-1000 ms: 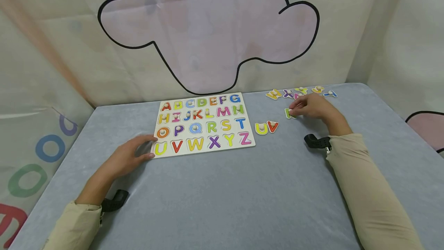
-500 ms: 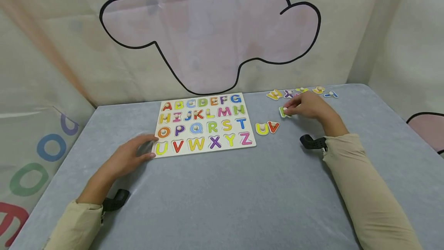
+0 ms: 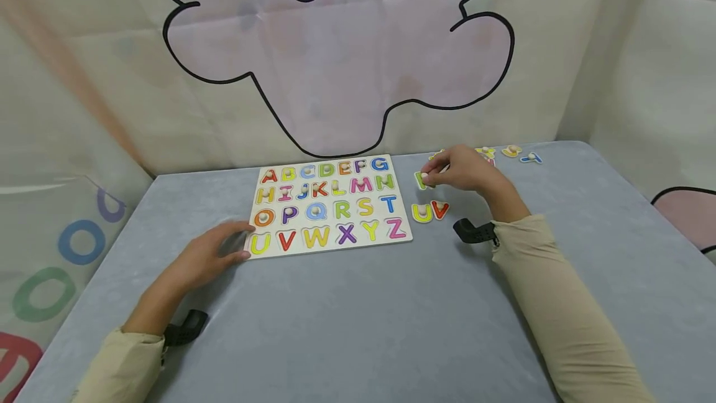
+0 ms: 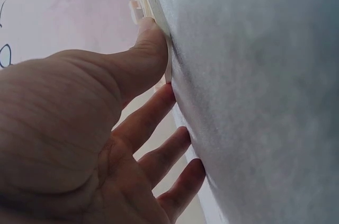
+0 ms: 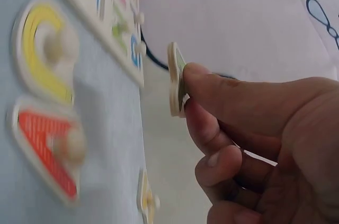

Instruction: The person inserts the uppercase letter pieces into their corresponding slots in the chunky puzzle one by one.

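Right hand (image 3: 461,170): thumb and index finger pinched a green letter piece (image 5: 174,83); the remaining fingers were curled in beneath.
Green letter piece: held up off the worktop (image 3: 335,328), to the right of the letter board (image 3: 330,217); the fingers covered part of it, so its letter could not be told. The right wrist view showed it nearly edge-on, pale wooden side toward the camera.
Left hand (image 3: 204,257): fingers spread, the thumb touching the board's near left corner and another finger touching its left edge farther back.
Letter board: flat on the worktop, close to the backdrop (image 3: 324,98). Knobbed pieces sat in the rows A to G and H to N, and at O, P and Q; the nearest row showed flat printed letters, U to Z.
Loose pair: a yellow U (image 3: 417,214) and a red V (image 3: 439,211) lay side by side, just right of the board, knobs up.
Far pieces: behind the right hand lay a partly hidden yellow piece (image 3: 486,151), an orange-yellow piece (image 3: 511,151) and a blue piece (image 3: 531,158).
Sleeves: both beige, with a black wrist mount (image 3: 472,231) in front of the right cuff.
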